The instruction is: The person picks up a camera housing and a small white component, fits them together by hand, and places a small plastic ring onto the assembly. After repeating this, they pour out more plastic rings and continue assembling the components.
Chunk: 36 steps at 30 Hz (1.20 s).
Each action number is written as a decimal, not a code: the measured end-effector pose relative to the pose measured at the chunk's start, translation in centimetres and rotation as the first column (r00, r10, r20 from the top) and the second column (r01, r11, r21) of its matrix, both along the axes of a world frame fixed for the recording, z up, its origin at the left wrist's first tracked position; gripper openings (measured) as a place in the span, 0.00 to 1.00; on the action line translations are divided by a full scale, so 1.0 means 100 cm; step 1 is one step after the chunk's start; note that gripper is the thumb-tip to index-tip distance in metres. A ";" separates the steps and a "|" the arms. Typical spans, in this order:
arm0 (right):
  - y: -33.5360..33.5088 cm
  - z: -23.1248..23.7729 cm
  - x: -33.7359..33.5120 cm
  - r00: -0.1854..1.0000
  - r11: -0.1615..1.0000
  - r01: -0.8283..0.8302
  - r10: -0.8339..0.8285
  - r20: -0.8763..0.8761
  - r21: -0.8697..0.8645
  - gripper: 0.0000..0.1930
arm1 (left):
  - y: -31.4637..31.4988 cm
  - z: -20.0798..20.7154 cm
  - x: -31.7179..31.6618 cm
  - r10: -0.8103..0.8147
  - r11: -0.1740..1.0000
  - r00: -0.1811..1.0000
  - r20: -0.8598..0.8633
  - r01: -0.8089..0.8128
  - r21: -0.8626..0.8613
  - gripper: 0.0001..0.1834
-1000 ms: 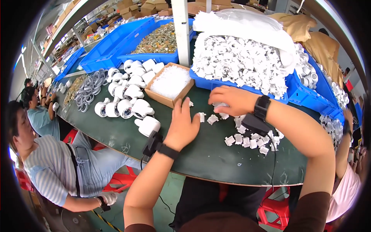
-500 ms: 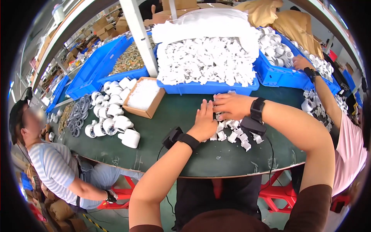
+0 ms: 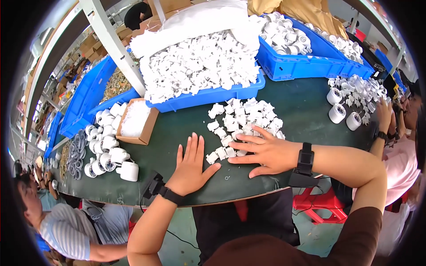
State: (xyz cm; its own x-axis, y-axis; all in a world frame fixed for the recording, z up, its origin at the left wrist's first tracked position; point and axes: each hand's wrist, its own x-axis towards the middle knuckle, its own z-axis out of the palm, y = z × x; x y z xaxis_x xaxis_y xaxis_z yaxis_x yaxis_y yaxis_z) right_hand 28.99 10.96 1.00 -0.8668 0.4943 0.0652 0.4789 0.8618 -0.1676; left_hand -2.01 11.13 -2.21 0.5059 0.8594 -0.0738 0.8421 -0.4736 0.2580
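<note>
A loose heap of small white plastic parts (image 3: pixel 248 116) lies on the dark green table (image 3: pixel 177 126). Over the heap's near right side my right hand (image 3: pixel 266 154) is spread, its fingertips reaching among the parts; it grips nothing. Flat on the tabletop just left of the heap rests my left hand (image 3: pixel 190 170), fingers stretched and thumb apart, with nothing in it. Both wrists wear black bands. A tiny ring (image 3: pixel 227 177) lies near the table's front edge, between the hands.
Behind the heap stands a blue bin (image 3: pixel 208 96) piled with similar white parts. Left of it are a cardboard box (image 3: pixel 146 128) of white pieces, white rounded housings (image 3: pixel 128 171) and grey rings (image 3: pixel 76 155). Another blue bin (image 3: pixel 293 66) holds white fittings. People sit at both sides.
My hands have moved apart and nearer to me. The left one has gone left onto bare tabletop, and the heap between them is now uncovered. The view has shifted to the right.
</note>
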 end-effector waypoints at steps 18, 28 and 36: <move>0.024 0.017 0.053 0.949 0.970 0.239 -0.227 -0.217 0.031 0.20 | 0.065 0.007 0.074 -0.129 0.991 0.983 0.133 0.134 -0.025 0.70; 0.116 0.036 0.030 0.191 0.299 0.223 -0.947 -0.259 -0.928 0.29 | 0.113 0.027 -0.011 0.586 0.741 -0.161 0.794 -0.290 -0.605 0.21; 0.145 0.021 0.020 -0.075 0.214 -0.026 -0.974 -0.212 -0.976 0.19 | 0.148 0.025 -0.058 0.574 0.760 -0.382 0.724 -0.081 -0.645 0.34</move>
